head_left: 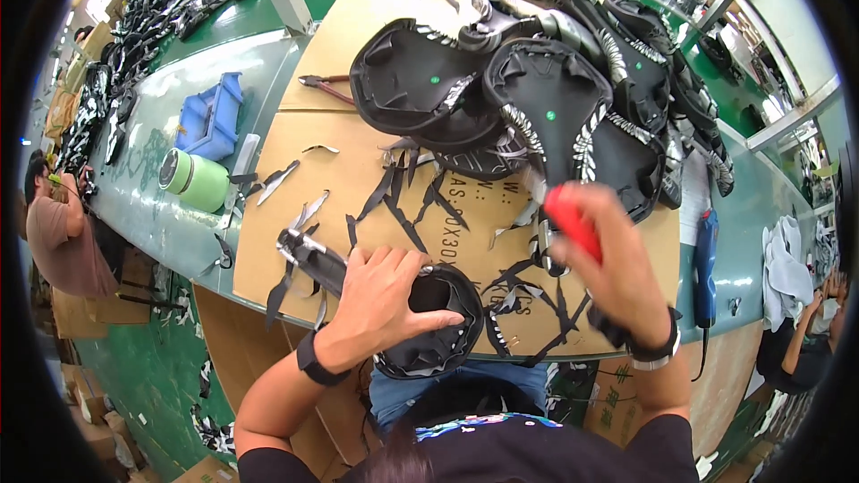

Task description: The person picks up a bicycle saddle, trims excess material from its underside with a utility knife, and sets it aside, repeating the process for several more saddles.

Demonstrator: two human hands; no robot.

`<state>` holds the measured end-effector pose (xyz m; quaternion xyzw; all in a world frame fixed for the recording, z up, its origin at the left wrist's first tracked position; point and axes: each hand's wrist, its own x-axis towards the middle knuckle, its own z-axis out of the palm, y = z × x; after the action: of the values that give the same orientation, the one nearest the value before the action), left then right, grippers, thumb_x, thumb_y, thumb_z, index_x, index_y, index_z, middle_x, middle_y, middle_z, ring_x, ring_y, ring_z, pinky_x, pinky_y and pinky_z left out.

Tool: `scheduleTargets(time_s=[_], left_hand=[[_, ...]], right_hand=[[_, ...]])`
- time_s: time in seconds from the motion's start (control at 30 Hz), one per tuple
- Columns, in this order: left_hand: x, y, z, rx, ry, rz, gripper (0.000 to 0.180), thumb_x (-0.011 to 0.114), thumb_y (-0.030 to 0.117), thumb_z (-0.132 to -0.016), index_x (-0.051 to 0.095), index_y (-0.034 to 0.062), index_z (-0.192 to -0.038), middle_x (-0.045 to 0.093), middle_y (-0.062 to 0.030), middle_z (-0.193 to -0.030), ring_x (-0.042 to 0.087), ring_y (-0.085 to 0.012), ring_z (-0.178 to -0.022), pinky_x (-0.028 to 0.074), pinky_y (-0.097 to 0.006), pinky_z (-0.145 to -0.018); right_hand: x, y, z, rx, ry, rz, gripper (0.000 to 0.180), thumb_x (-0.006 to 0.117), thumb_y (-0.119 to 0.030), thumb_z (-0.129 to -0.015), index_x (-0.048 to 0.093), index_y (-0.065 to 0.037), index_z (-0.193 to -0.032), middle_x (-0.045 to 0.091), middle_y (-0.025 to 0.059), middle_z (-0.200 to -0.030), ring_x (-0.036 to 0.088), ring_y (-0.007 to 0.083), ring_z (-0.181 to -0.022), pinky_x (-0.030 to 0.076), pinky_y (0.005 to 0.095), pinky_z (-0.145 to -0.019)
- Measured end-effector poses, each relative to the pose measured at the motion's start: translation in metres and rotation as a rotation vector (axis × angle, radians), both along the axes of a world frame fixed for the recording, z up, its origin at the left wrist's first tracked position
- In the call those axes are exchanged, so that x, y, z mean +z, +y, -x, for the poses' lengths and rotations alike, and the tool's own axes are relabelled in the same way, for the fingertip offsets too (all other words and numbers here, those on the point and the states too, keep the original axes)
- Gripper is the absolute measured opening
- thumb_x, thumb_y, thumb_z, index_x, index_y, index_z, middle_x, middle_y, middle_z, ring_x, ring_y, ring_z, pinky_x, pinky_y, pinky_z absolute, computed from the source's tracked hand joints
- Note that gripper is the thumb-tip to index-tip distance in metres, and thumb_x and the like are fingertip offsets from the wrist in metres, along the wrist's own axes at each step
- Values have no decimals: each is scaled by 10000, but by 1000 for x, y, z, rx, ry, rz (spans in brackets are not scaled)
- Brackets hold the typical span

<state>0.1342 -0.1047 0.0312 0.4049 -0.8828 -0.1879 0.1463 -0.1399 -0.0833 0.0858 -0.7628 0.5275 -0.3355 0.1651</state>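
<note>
A black bicycle saddle (461, 291) lies underside up at the table's near edge, its narrow nose pointing up and left. My left hand (380, 295) grips it across the middle, thumb stretched over the hollow wide end. My right hand (608, 246), smeared by motion, is closed around a red-handled tool (573, 219) raised to the right of that saddle. The tool's tip is blurred; a pale blade seems to point away from me. Beyond it a heap of similar saddles (550, 80), black with white patterned edges, lies mostly underside up.
Black and grey trimmed strips (394, 192) litter the cardboard sheet (344, 139). Red-handled pliers (327, 85) lie beside the heap. A green bottle (195, 181) and blue bin (210, 116) stand left; a blue corded tool (706, 268) lies right. Other people work at both sides.
</note>
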Motion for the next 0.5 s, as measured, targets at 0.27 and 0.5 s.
scheduleTargets(time_s=[0.27,0.5], left_hand=[[0,0,1,50,10,-5,654,764,587,-652,629,45,-992,579,-74,-861,533,-234,-854,333,-389,-833],[0,1,1,62,27,-26,648,762,588,-653,635,53,-997,580,-74,-868,534,-232,-862,326,-382,-851]], right_hand=[[-44,56,-16,168,204,-209,589,691,-131,-817,510,-149,-1376,548,53,-741,587,193,-613,440,332,-465],[-45,31,-21,324,414,-85,640,647,-135,-803,468,-208,-1413,498,60,-723,560,193,-572,429,324,-443]])
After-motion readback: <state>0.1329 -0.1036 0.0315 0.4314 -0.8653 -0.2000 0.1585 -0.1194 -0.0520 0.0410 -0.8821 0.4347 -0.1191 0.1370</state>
